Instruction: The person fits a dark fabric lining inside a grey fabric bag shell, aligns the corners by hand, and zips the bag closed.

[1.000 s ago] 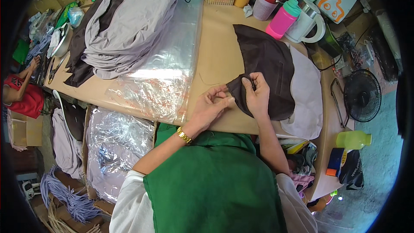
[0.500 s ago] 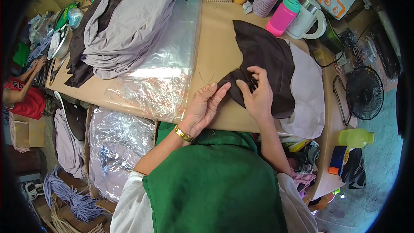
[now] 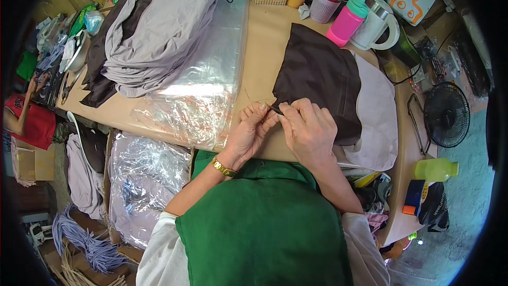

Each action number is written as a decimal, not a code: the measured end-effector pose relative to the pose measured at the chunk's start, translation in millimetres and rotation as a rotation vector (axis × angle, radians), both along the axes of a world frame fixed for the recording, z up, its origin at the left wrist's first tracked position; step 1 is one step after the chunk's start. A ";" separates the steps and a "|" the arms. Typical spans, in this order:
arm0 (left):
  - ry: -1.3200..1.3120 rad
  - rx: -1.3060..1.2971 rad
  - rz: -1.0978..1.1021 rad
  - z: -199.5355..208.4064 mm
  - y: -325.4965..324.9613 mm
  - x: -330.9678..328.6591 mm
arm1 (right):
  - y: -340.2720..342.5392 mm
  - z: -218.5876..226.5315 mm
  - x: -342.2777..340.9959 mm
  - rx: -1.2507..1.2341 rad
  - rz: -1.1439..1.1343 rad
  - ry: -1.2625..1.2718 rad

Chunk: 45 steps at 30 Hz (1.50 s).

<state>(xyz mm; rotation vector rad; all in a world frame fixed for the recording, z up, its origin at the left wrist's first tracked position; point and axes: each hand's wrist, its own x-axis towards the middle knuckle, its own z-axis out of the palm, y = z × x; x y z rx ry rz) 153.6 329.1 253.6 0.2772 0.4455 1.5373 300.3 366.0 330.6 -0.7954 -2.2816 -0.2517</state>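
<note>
A dark brown piece of cloth with a slit-like seam lies on the table before me, its near left corner drawn to my fingertips. My left hand, with a gold watch on the wrist, is closed in a pinch on that corner. Right against it, my right hand is closed, knuckles up, over the near edge of the cloth. A narrow dark tip shows between the two hands; whether it is cloth or a small tool I cannot tell. Loose threads stick out just beyond my left fingertips.
Pale grey cloth lies under the brown piece. To the left are clear plastic bags and a heap of grey garments. A pink bottle, a white kettle and a black fan stand right. Another person is far left.
My right hand has turned over and moved down and left, closer to my left hand. The brown cloth now lies flatter, its left edge unfolded toward the left.
</note>
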 end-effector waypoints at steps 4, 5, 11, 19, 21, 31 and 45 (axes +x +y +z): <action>0.028 0.015 0.047 3.1 -3.5 3.6 | -0.8 -1.5 -3.2 0.015 -0.004 -0.019; 0.030 0.034 0.049 1.4 -4.0 4.0 | -1.3 -1.0 -3.4 0.020 -0.005 -0.023; 0.089 0.056 0.055 15.0 -5.6 5.8 | -3.7 -4.4 0.8 -0.081 -0.014 -0.001; 0.150 0.052 0.028 8.2 -4.6 4.6 | -5.3 8.4 -1.6 -0.099 -0.019 0.058; 0.163 0.070 0.032 7.9 -5.9 5.0 | -5.0 6.9 -2.9 -0.094 -0.026 0.061; 0.294 0.082 -0.079 10.7 -15.6 9.9 | 26.8 -2.7 1.9 -0.290 -0.099 0.260; -0.381 0.671 -0.267 22.4 -51.2 -106.6 | 122.4 -101.5 35.0 -0.415 -0.359 0.020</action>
